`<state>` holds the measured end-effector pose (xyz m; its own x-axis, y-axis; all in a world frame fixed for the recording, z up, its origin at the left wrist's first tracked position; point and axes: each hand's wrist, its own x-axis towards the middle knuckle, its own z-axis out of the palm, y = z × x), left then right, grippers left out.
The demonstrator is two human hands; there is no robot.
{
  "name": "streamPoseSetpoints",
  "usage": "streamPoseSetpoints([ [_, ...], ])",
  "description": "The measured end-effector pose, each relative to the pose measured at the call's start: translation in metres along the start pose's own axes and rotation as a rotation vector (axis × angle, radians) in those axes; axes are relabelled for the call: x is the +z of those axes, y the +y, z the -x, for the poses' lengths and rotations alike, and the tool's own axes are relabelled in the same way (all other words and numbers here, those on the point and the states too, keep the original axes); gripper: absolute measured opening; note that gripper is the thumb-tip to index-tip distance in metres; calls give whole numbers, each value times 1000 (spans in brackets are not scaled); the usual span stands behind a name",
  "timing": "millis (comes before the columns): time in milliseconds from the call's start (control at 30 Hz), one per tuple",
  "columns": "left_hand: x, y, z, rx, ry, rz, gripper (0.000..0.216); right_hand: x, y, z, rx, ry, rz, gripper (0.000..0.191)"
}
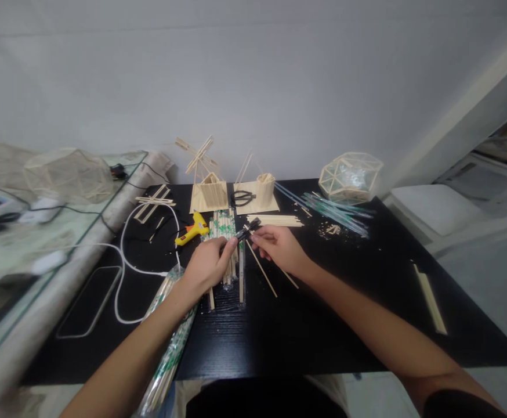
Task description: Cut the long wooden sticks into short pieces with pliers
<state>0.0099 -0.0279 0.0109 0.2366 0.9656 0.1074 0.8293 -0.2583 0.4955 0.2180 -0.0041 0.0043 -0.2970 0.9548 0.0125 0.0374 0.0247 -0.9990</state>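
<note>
Near the middle of the black table, my left hand (210,261) is closed around a black hand tool (248,228) that looks like small cutters. Its dark jaws point up and right, close to the fingertips of my right hand (279,247). My right hand pinches a thin wooden stick (261,268) whose lower end slants down toward the table. A second thin stick (289,278) sticks out below the same hand; whether it is held or lying on the table I cannot tell. Under and beside my left hand are wrapped wooden chopsticks (230,270).
A yellow glue gun (192,229) lies left of my hands. Behind stand two stick models, a windmill (213,193) and a round one (265,190) with black-handled scissors (243,198). Loose sticks (275,220), torn wrappers (336,212), a stick dome (351,177) and a white cable (120,255) lie around.
</note>
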Motion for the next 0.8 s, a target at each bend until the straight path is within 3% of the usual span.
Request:
streamPoseSetpoints([
  [333,4,-3,-1,-55,-3,-65,61,5,5,1,-30,49,19,27],
  [567,8,-9,0,38,85,-112,53,7,8,3,-118,6,31,35],
  [800,8,-19,-1,145,86,-7,47,5,2,3,22,-134,-218,40],
])
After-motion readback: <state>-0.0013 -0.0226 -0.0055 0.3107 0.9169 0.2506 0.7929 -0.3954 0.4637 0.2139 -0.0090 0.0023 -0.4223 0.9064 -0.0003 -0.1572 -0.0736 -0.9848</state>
